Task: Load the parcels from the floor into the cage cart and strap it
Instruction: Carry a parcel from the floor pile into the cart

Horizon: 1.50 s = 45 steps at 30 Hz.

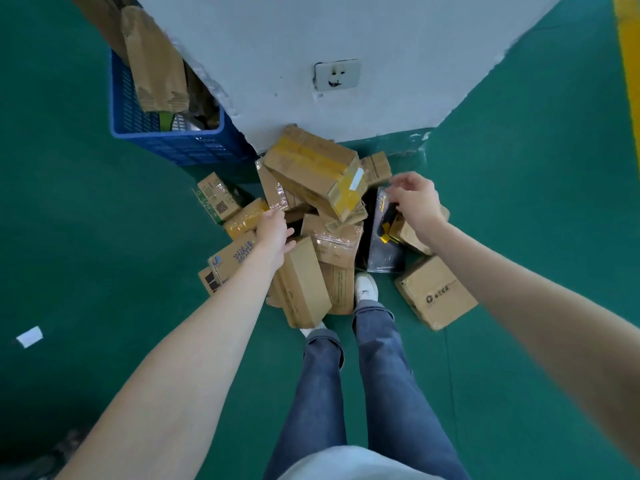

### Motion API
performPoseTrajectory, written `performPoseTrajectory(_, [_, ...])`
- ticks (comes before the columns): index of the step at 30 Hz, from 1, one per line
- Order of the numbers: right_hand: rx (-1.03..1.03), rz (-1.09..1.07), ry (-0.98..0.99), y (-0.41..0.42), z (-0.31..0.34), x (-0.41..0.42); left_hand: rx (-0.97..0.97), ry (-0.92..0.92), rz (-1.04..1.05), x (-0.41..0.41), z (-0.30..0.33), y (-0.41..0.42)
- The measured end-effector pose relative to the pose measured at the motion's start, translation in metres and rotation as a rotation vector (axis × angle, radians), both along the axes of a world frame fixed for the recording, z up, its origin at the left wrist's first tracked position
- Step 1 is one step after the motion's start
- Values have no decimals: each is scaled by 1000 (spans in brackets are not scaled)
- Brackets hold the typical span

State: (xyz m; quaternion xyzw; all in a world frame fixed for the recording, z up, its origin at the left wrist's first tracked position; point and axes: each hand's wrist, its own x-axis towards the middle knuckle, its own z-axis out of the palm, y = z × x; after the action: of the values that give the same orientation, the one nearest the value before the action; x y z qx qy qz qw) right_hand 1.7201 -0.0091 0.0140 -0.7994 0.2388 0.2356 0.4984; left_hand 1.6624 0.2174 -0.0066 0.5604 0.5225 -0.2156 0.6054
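Head view: parcels (313,174) are being reached for on the floor; left hand (273,230) and right hand (414,199) are being lowered loosely spread, gripping nothing. Stiff, likely light cartons, best clasped by opposite sides.

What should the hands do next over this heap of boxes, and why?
Probably close both hands on the big taped box and lift it first. It lies tilted on top of the heap, resting on other boxes, so nothing pins it. The left hand is by its left side and the right hand reaches by its right end, over a black parcel. Neither hand grips anything yet.
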Motion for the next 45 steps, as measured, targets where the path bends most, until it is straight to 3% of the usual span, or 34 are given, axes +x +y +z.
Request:
performPoseTrajectory(13, [152, 238, 258, 42, -141, 117, -225, 69, 308, 90, -120, -26])
performPoseTrajectory(18, [197, 253, 253, 44, -147, 110, -266, 66, 356, 101, -121, -31])
performPoseTrajectory(25, [260, 175, 112, 22, -97, 53, -213, 87, 320, 63, -78, -31])
performPoseTrajectory(31, [288, 290, 82, 5, -7, -4, -134, 20, 214, -16, -1, -41])
performPoseTrajectory(38, [294, 443, 440, 9, 58, -52, -244, -135, 493, -146, 52, -49])
performPoseTrajectory(41, [254, 620, 431, 25, 62, -86, -202, -222, 524, -204, 71, -46])
performPoseTrajectory(45, [218, 692, 364, 44, 72, -126, -88, -237, 450, -260, 88, -41])
